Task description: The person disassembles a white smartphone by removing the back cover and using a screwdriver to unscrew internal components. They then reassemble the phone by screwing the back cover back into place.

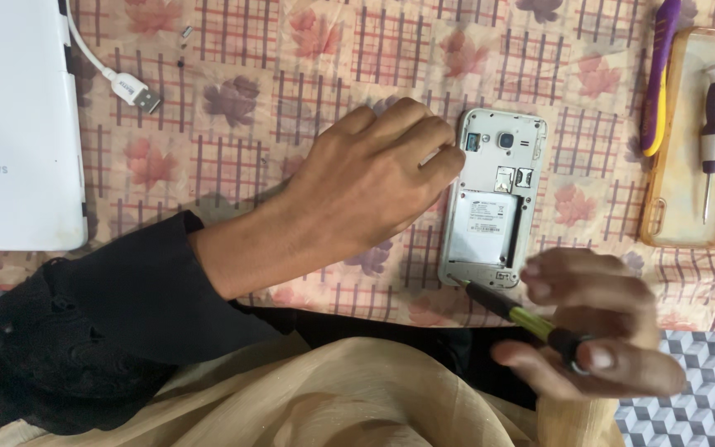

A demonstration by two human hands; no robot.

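a floral, checked tablecloth (308, 50) covered the work surface, with a white tablet (14, 116) lying face down at the far left and a white usb cable (130, 85) trailing beside it. we pressed our left hand (366, 186), in a black sleeve, on the cloth, its curled fingers (436, 157) drawn together against the upper left edge of a white smartphone (492, 199), apparently to keep it from sliding. the phone lay back-up near the middle, its rear cover off and the battery showing. a clear phone case (672, 215) at the right edge served as a tray for a purple-handled precision screwdriver (713, 136), with a purple and yellow pry tool (658, 74) just beside it. our right hand (593, 327), blurred, pinched a black and yellow screwdriver (511, 312) between thumb and fingertips, its tip set at the phone's lower left corner, seemingly on a screw. two tiny dark specks, perhaps screws, lay near the cable; we could not tell.
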